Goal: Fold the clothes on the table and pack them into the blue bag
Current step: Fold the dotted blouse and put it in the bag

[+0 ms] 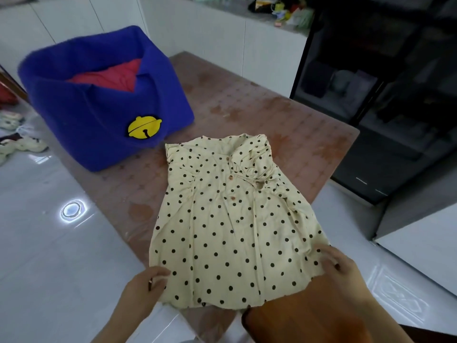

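Dress (230, 231): cream cloth with dark dots and a row of small buttons is laid flat on the table (284, 125), neck end far, hem near. The upper right part is bunched, so the sleeve there is hard to make out.
Blue bag (81, 112): it is stood on the far left of the table, just beside the neck end of the dress, with its mouth open. A yellow bell patch (144, 127) is seen on its near side.
Red cloth (111, 75): it is seen inside the bag, but only its top shows. The rest is hidden by the bag's walls.
Left hand (144, 287): the left corner of the hem is pinched between the thumb and curled fingers. The forearm is cut off by the lower edge.
Right hand (343, 271): bent fingers are laid over the right corner of the hem. The thumb is hidden, so whether the cloth is gripped cannot be told.
Brown wooden object (304, 318): it is blurred and very near the camera. The near edge of the table and part of the right forearm are covered by it.
Dark cabinet (371, 82): it is placed to the right of the table, and its contents are too dim to be named.
Shoes (24, 144): pale pairs are seen on the floor at the left, partly cut off.
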The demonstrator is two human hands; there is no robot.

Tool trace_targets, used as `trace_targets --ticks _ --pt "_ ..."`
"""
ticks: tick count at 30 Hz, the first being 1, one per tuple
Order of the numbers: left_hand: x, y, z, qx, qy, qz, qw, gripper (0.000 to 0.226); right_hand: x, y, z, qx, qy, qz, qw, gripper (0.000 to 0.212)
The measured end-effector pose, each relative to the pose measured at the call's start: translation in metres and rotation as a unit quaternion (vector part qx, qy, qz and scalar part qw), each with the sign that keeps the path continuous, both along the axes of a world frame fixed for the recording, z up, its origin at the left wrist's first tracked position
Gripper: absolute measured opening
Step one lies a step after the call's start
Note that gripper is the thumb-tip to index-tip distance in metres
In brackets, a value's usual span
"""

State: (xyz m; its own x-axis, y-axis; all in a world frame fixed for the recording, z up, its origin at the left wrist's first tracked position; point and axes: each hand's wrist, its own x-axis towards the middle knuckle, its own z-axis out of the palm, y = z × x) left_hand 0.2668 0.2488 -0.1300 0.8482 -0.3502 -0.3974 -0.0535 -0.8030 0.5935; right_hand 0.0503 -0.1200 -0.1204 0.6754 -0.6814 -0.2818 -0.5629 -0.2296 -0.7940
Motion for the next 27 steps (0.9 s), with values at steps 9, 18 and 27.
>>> trace_targets --ticks 9,18,27 --pt "-0.004 0.032 0.006 0.04 0.019 -0.015 0.999 0.029 -0.022 -0.002 -0.001 0.045 0.082 0.092 0.991 0.034" --pt "0.016 0.059 -0.002 0.121 -0.172 -0.299 0.931 0.126 0.011 -0.025 0.037 -0.136 0.089 0.231 0.959 0.055" --pt "0.065 0.036 0.032 -0.05 -0.014 -0.211 0.976 0.052 0.045 -0.059 0.061 -0.194 0.033 0.262 0.945 0.014"
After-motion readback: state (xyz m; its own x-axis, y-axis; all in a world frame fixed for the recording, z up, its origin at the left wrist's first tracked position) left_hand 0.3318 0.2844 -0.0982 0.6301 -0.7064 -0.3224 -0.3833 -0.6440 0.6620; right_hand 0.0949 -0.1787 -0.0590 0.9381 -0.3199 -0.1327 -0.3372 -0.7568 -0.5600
